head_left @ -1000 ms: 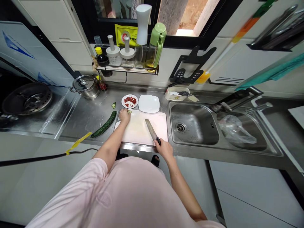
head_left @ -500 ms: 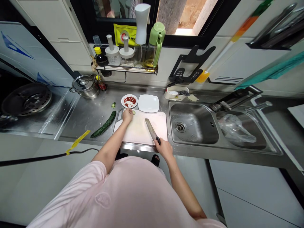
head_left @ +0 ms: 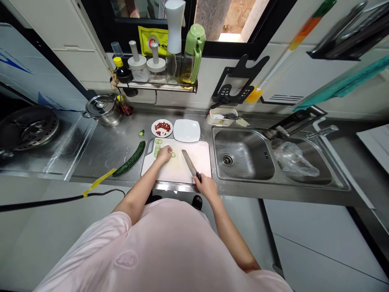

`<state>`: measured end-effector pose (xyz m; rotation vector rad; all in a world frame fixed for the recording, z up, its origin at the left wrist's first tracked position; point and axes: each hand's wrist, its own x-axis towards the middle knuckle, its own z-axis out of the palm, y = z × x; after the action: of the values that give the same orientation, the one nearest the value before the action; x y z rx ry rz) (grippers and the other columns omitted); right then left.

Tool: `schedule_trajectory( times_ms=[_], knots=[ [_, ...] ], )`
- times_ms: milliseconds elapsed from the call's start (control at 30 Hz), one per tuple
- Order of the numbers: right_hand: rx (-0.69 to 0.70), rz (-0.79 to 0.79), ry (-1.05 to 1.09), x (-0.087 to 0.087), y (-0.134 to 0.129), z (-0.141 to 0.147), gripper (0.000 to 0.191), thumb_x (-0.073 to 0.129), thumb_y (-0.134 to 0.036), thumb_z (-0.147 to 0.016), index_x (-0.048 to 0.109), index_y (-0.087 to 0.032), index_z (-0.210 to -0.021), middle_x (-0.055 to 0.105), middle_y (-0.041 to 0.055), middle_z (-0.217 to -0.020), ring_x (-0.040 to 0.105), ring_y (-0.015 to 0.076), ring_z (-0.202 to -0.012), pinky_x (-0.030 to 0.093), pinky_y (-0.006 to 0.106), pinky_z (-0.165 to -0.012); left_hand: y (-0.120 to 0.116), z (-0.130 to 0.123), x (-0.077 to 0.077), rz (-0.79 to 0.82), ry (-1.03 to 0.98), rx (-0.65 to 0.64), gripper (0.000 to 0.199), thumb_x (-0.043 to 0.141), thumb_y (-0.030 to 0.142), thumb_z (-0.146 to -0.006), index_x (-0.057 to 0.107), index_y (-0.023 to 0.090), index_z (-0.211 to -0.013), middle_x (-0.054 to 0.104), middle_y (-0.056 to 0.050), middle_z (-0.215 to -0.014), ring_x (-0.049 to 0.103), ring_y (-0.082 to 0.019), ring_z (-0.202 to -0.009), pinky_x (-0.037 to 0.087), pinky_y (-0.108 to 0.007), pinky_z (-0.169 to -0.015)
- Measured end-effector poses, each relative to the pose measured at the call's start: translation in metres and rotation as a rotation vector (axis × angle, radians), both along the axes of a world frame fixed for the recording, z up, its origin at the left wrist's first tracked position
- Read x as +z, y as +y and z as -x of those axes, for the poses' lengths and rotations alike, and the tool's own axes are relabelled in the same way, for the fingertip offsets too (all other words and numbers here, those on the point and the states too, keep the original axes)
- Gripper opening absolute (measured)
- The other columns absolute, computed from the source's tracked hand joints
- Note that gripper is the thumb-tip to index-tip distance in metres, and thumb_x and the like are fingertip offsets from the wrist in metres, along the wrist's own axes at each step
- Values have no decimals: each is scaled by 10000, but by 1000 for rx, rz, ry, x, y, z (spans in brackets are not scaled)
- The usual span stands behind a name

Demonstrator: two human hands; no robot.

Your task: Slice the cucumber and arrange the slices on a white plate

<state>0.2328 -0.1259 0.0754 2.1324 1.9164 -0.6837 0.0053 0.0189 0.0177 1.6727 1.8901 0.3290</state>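
Observation:
My right hand is wrapped round the black handle of a knife, its blade lying over the right part of the white cutting board. On the board's left half, my left hand has its fingers drawn together beside a cucumber slice; whether they grip anything is too small to tell. Several pale green cucumber slices lie in a row at the board's upper left. A whole cucumber rests left of the board, with a cut end piece above it.
Behind the board are a plate of chopped red pieces and a white square plate. A lidded pot stands at the back left. The sink is on the right, with a plastic bag in its second basin.
My left hand has moved down and slightly right across the board, uncovering the row of slices. The knife stays in my right hand, and the whole view has shifted a little.

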Motion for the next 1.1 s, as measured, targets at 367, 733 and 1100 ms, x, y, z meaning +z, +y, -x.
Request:
schedule_trajectory(
  times_ms=[367,733,1100],
  knots=[
    [17,-40,-2,1,-4,3,454,275,-523,-943,576,-201,-1052,671,92,-953,620,214,-916,361,261,-704,2,1,-3,-66,56,-4,199,559,135,-733,614,225,-902,660,-21,-864,587,-158,-832,408,-249,-723],
    [118,-11,19,9,-9,16,415,311,-514,-941,574,-208,-1039,675,93,-944,620,207,-890,345,260,-696,8,3,-9,-59,30,31,161,574,162,-729,619,217,-873,664,-20,-862,588,-151,-823,413,-245,-715],
    [124,-8,8,5,-10,19,413,307,-509,-941,567,-204,-1042,674,90,-926,626,211,-883,354,264,-695,9,5,-12,-68,13,24,144,582,168,-715,616,211,-849,663,-21,-837,584,-150,-800,413,-247,-709]
  ],
)
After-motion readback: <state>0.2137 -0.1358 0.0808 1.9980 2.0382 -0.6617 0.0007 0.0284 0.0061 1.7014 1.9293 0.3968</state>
